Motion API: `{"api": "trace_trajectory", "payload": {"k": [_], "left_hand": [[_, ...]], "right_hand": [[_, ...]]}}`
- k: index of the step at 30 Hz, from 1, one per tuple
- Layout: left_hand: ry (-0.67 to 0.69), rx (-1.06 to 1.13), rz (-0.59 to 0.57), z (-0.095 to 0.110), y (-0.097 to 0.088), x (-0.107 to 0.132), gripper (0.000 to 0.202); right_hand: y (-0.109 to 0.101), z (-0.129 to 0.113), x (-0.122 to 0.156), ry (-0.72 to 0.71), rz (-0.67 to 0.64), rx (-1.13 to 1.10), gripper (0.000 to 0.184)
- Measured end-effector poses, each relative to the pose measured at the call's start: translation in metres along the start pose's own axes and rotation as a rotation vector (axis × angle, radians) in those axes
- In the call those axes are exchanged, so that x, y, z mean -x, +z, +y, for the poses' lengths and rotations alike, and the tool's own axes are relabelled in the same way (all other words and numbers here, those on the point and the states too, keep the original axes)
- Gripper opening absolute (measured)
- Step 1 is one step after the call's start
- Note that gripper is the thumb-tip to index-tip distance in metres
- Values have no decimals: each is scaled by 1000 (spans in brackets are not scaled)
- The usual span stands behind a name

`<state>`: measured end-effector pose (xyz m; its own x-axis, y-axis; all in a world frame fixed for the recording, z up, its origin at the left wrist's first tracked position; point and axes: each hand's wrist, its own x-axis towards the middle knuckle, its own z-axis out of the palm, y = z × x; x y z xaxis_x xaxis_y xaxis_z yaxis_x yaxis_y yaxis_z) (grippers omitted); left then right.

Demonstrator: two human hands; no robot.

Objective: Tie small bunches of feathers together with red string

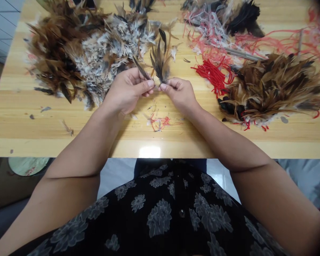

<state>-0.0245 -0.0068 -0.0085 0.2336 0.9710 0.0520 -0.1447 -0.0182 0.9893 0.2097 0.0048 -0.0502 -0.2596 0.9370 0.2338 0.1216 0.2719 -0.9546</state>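
Between thumb and fingers, my left hand [132,87] pinches a single dark feather [141,68] that points up and to the left. A small bunch of dark feathers [159,64] stands up from my right hand [179,93], which is closed on its lower end. The two hands nearly meet over the table, fingertips close together. Just left of my left hand lies a large heap of brown and pale fluffy feathers [96,53]. To the right of my right hand is a bundle of red strings [212,76].
On the wooden table [56,137], a pile of brown feathers [277,85] lies at the right. Pink and white strands [210,30] tangle at the back, with a thin grey rod [244,54] among them. Red scraps [160,122] lie near the front edge.
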Motion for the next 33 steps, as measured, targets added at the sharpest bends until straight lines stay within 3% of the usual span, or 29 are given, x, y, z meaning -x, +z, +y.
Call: {"api": "trace_trajectory", "payload": {"k": [10,15,17,20,22,25,29,33], "left_hand": [[142,-141,6,-16,2,-7,71],[149,-208,-27,-22,4,-10,78],[173,-219,-12,-26,-4,-16,82],[303,-238,70,-27,-32,-28,87],[330,-327,82,-22,-54,-34,76],[388,-586,188,-15,-77,-35,61],[335,-837,199,-17,-80,-32,54],[335,-843,155,-29,-75,-33,38]], "right_hand": [[1,-2,-2,33,-43,106,61],[2,0,-2,6,-51,106,62],[2,-1,-1,-6,-32,84,58],[0,-1,-1,-3,-8,40,56],[-1,1,-1,12,-4,17,55],[-3,5,-1,21,10,4,51],[-3,8,-1,8,48,-37,53],[-2,7,0,10,73,-86,61]]}}
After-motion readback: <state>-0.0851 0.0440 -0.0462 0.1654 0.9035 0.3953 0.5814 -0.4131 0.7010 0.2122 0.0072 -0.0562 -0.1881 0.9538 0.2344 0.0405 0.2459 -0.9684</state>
